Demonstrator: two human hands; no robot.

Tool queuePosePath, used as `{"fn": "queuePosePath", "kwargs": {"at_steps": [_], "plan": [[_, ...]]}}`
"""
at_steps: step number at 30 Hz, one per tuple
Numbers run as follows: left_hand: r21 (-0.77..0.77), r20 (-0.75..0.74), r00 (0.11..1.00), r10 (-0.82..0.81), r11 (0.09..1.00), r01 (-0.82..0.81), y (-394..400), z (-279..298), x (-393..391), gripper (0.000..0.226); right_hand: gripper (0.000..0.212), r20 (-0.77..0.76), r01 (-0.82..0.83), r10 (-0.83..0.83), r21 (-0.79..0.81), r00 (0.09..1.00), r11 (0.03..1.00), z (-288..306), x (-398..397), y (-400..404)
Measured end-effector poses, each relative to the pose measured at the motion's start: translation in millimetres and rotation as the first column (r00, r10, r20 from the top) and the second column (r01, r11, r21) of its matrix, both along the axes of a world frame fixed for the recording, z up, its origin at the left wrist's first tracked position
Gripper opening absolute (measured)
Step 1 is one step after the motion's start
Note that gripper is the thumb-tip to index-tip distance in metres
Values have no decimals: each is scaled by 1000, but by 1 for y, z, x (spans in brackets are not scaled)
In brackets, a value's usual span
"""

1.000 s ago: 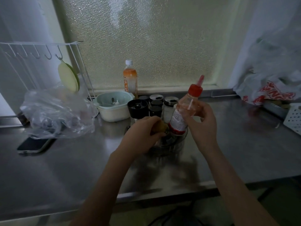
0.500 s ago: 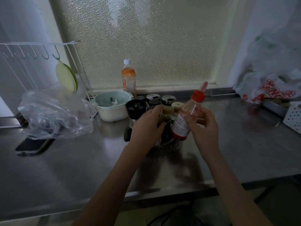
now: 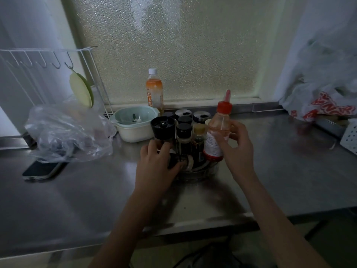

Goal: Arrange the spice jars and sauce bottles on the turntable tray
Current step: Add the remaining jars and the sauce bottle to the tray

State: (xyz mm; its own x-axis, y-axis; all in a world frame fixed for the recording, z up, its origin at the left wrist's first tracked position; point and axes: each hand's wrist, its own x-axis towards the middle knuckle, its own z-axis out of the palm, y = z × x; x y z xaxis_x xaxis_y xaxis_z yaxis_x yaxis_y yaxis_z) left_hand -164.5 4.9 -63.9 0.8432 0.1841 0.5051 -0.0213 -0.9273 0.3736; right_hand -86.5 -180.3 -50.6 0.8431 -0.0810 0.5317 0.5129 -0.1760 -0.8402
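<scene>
Presently, items as seen from the head camera, placed relative to the two grips.

Right hand (image 3: 238,149): fingers wrapped around the sauce bottle (image 3: 217,135), a clear squeeze bottle with a red nozzle cap and a red-banded label. Bottle tilted slightly, its base just above the right rim of the turntable tray (image 3: 209,169); whether it touches the tray cannot be told.

Left hand (image 3: 157,163): fingers curled at the near-left edge of the tray, closed around something small and dark; what exactly is gripped cannot be told. A pale round lid or jar end shows just beside the fingertips.

Between the two hands, on the tray: a cluster of spice jars (image 3: 184,136), upright, mostly black-capped, packed close together. The pepper grinder (image 3: 163,127), wide black top, stands directly above the left hand's knuckles.

Beyond the grips: an orange drink bottle (image 3: 154,89) against the frosted window, and a pale green bowl (image 3: 135,122) to the left of the jars.

Left of the left hand, well apart: a crumpled clear plastic bag (image 3: 67,132) and a dark phone (image 3: 41,169) flat on the steel counter (image 3: 77,200). A white wire rack (image 3: 48,59) with hooks stands behind them.

Right of the right hand, well apart: a white bag with red print (image 3: 324,105).
</scene>
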Motion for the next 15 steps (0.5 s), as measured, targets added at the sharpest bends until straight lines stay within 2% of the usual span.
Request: {"fn": "queuePosePath", "kwargs": {"at_steps": [4,9,15], "plan": [[-132,34,996,-80,988,83,1,2,1,39,46,7,-42,43,-14,999,999,-3,-1,-1],[-130,190,974,-120,981,146,-2,12,4,26,45,16,-61,61,-53,998,997,-2,-3,2],[-163,192,974,-124,974,156,-10,27,10,32,55,31,-99,99,26,995,995,-1,-14,9]]}}
